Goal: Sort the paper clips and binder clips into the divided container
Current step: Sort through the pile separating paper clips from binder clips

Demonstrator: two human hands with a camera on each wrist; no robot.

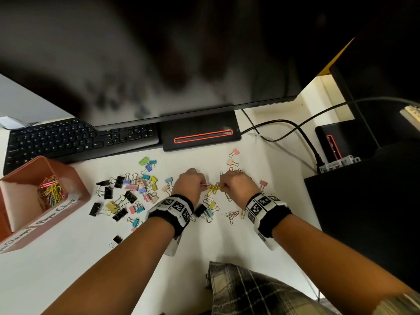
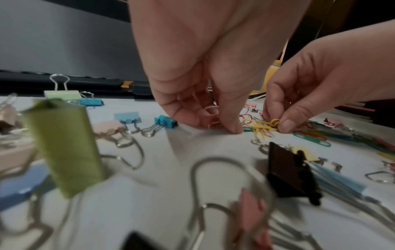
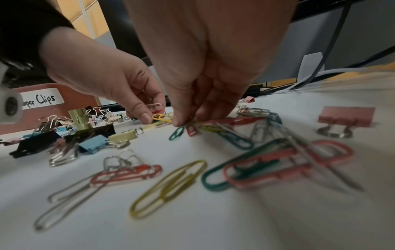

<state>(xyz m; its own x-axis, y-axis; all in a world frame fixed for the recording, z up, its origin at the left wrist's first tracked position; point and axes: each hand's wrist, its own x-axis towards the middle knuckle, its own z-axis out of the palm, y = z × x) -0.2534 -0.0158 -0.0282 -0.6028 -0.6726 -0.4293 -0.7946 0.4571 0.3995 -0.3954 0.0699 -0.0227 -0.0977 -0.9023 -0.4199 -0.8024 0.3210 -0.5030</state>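
Left hand: the left hand [image 1: 189, 181] is curled down at mid-desk, fingertips pinching one end of the yellow paper clips [image 1: 213, 187].
Right hand: the right hand [image 1: 236, 184] faces it, thumb and forefinger pinched on the other end of the same tangle.
Paper clips: more loose paper clips [image 3: 169, 187] lie on the white desk [image 1: 159, 258] near the right wrist.
Binder clips: coloured and black binder clips [image 1: 127, 194] are scattered left of the hands.
Container: the brown divided container [image 1: 75, 178] stands at the desk's left edge; its compartment labelled for paper clips holds a colourful heap.
Behind: a black keyboard [image 1: 68, 137] and a monitor [image 1: 159, 64].
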